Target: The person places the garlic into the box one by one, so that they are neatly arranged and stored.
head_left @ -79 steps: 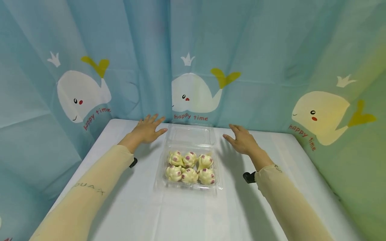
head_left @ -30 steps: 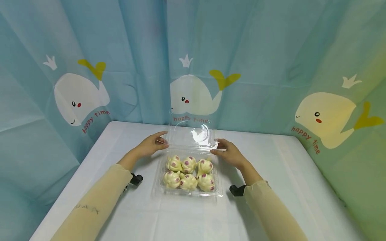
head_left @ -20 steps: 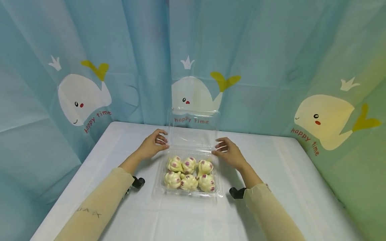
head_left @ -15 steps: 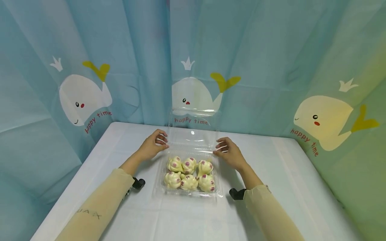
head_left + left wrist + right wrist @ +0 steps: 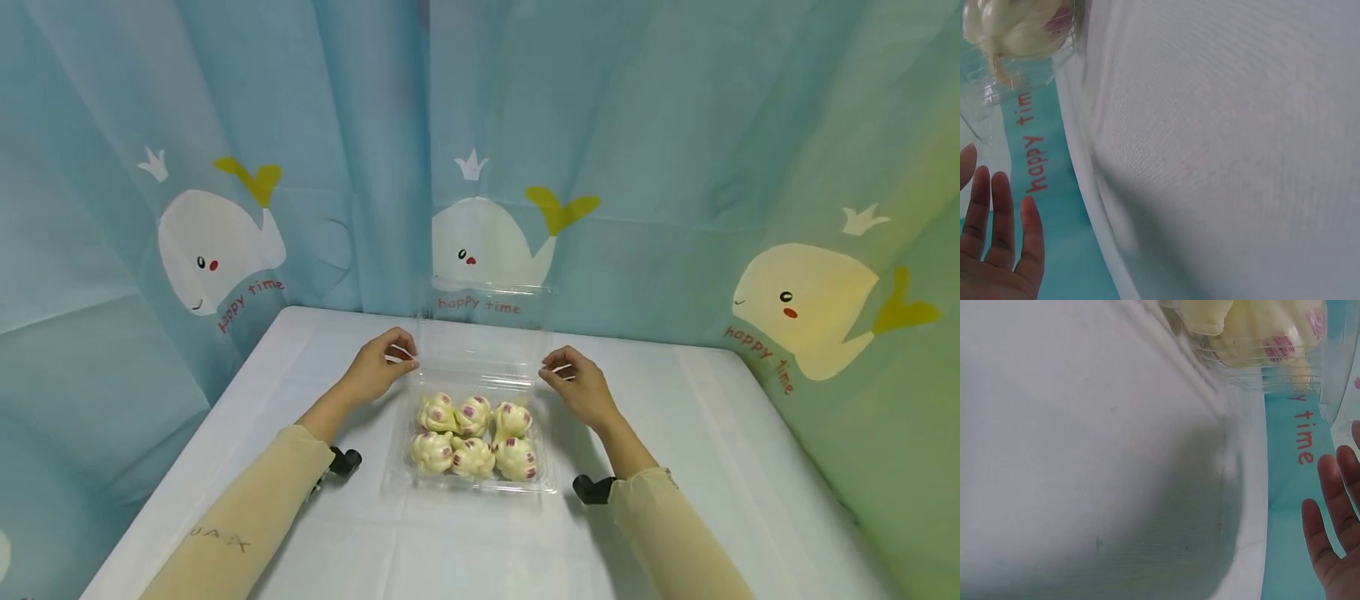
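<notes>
A clear plastic clamshell box (image 5: 551, 487) lies on the table, holding several white garlic bulbs (image 5: 432, 452) with purple patches. Its transparent lid (image 5: 486, 342) is raised at the back. My left hand (image 5: 375, 367) is at the lid's left edge, thumb and fingers spread apart. On the other side, my right hand (image 5: 579, 385) is near the lid's right edge with fingers loosely bent. Both wrist views show extended fingers and nothing gripped: the left hand (image 5: 1000, 250) below one bulb (image 5: 1019, 25), the right hand (image 5: 1341, 519) below another. Light contact with the lid cannot be made out.
A white cloth covers the table (image 5: 450, 550). Behind it hangs a blue curtain (image 5: 645, 250) with whale prints, close to the lid. Black wrist mounts (image 5: 594, 490) sit under both forearms.
The lid, lying back flatter at first, has come up to a steeper angle. Both hands came in from wide apart to its side edges; lately the right hand has shifted slightly outward.
</notes>
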The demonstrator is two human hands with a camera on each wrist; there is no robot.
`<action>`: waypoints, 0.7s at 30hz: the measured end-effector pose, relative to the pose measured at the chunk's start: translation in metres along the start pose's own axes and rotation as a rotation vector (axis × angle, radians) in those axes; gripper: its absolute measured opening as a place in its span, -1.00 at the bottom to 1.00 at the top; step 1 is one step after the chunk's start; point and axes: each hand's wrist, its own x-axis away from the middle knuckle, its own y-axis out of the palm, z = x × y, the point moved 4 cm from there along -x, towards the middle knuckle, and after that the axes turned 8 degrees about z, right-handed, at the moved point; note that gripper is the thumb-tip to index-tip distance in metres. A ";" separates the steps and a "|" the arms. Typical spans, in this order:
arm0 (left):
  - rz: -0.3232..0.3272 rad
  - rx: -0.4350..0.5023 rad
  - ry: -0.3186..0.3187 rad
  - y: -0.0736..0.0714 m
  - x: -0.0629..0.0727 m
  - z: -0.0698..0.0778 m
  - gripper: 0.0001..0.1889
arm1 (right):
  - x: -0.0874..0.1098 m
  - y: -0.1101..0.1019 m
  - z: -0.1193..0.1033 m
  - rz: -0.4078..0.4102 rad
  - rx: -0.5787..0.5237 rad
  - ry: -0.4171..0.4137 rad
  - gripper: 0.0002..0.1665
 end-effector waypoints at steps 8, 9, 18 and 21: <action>0.050 -0.012 0.043 0.000 0.006 0.000 -0.90 | 0.009 -0.001 0.005 -0.016 -0.035 0.014 -0.80; 0.056 -0.005 0.048 0.000 0.007 0.000 -0.90 | 0.010 -0.002 0.006 -0.013 -0.042 0.019 -0.82; 0.080 0.141 0.005 0.002 0.013 -0.001 -0.90 | 0.014 0.000 0.005 0.014 -0.157 0.050 -0.86; 0.094 0.162 -0.001 0.004 0.013 0.000 -0.90 | 0.015 0.002 0.006 0.029 -0.170 0.071 -0.85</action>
